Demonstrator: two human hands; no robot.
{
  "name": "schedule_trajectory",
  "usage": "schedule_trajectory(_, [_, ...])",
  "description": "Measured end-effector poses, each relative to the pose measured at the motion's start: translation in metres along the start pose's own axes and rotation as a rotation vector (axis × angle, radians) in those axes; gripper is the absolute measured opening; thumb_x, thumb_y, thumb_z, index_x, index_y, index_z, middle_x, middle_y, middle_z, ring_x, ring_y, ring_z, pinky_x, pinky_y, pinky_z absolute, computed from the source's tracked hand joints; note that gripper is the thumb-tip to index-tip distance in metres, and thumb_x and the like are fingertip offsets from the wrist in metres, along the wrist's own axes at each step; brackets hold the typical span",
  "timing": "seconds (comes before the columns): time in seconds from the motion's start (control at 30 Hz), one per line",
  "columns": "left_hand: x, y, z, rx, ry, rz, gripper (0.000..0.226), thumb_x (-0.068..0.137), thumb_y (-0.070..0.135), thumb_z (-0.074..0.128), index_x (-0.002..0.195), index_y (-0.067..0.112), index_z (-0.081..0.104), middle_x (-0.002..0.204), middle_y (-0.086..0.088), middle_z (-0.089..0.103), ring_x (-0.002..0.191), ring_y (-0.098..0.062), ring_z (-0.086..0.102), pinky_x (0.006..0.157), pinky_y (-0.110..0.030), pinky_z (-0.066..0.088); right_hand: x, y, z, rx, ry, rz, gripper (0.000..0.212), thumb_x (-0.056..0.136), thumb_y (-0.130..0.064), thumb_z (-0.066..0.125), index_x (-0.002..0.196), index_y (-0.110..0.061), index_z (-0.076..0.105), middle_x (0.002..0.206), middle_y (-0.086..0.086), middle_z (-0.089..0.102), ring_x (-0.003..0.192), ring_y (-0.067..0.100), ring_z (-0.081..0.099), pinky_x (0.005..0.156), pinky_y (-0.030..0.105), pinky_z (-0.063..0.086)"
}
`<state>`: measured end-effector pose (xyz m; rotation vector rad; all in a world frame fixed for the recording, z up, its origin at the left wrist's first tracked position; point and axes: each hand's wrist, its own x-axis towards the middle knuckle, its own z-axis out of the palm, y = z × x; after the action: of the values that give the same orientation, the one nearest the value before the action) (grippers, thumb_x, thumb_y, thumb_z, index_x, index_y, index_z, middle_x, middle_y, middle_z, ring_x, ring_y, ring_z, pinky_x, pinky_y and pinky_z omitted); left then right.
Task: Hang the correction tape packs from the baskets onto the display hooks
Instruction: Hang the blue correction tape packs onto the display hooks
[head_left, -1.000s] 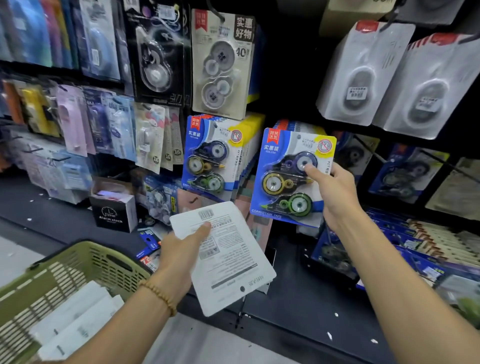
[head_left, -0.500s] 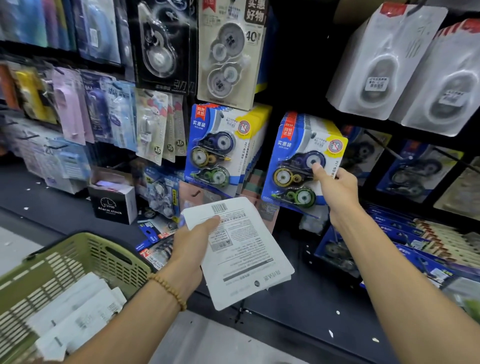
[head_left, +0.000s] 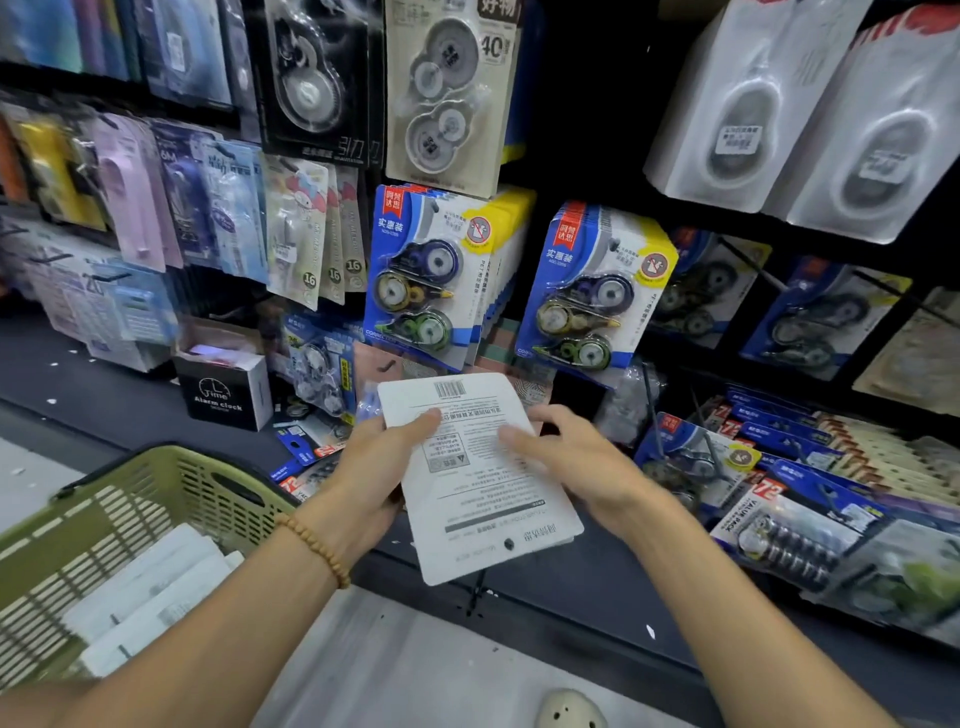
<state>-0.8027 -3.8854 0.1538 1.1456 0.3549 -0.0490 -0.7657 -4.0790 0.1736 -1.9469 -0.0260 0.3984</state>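
Black box (head_left: 223, 387) by my basket: "Time Alarm clock"
Beige pack (head_left: 451, 88): "40"
Cartoon packs (head_left: 311, 234): "16"
Shelf pack (head_left: 779, 525): "72", "VALUE PACK"

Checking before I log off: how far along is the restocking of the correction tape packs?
Looks done: two hooks carry stacks of blue and yellow correction tape packs. In hand: the left hand grips a white-backed pack, back side facing up; the right hand rests its fingers on it. Left: more white-backed packs lie in the green basket, so several hangs remain.
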Motion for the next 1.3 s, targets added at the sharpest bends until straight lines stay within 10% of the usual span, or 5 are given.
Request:
schedule_trajectory(0.37, [-0.022, 0.011, -0.035, 0.799, -0.236, 0.608, 0.090, 0.064, 0.092, 0.054, 0.141, 0.046, 0.045, 0.158, 0.029, 0.024, 0.151, 0.006, 0.007, 0.124, -0.036, 0.008, 0.008, 0.002, -0.009, 0.381, -0.133, 0.184, 0.031, 0.098, -0.012, 0.057, 0.125, -0.019, 0.069, 0.108, 0.006, 0.076, 0.075, 0.017, 0.071, 0.052, 0.027, 0.058])
schedule_trajectory(0.5, [-0.020, 0.003, -0.040, 1.249, -0.275, 0.795, 0.074, 0.055, 0.074, 0.079, 0.117, 0.046, 0.052, 0.140, 0.032, 0.042, 0.149, 0.003, 0.017, 0.126, -0.033, -0.003, 0.001, 0.002, -0.008, 0.344, -0.165, 0.261, 0.028, 0.093, -0.013, 0.063, 0.118, -0.010, 0.073, 0.092, 0.011, 0.074, 0.066, 0.017, 0.070, 0.049, 0.027, 0.057])
schedule_trajectory(0.63, [-0.020, -0.002, -0.032, 1.071, -0.174, 0.803, 0.037, 0.076, 0.028, 0.087, 0.107, 0.030, 0.068, 0.097, 0.020, 0.071, 0.091, -0.001, 0.066, 0.089, -0.035, 0.056, -0.006, -0.006, -0.007, 0.466, -0.262, 0.192, 0.030, 0.102, -0.022, 0.052, 0.114, -0.001, 0.070, 0.089, 0.022, 0.071, 0.067, 0.027, 0.073, 0.057, 0.032, 0.063])
schedule_trajectory(0.8, [-0.018, 0.002, -0.029, 0.608, -0.094, 0.569, 0.028, 0.076, 0.012, 0.087, 0.096, 0.021, 0.069, 0.089, 0.010, 0.078, 0.082, -0.008, 0.074, 0.071, -0.023, 0.058, -0.005, -0.011, -0.012, 0.170, -0.131, 0.023, 0.059, 0.104, -0.057, 0.036, 0.118, -0.006, 0.064, 0.071, 0.015, 0.067, 0.050, 0.019, 0.062, 0.047, 0.025, 0.049])
schedule_trajectory(1.3, [-0.014, -0.004, -0.012, 0.041, -0.187, 0.287, 0.060, 0.063, 0.022, 0.083, 0.118, 0.003, 0.068, 0.113, -0.013, 0.075, 0.104, -0.035, 0.072, 0.093, -0.050, 0.056, -0.014, -0.012, 0.007, 0.078, 0.251, -0.360, 0.044, 0.074, -0.020, 0.089, 0.105, -0.012, 0.059, 0.097, 0.001, 0.074, 0.078, 0.005, 0.071, 0.068, 0.023, 0.058])
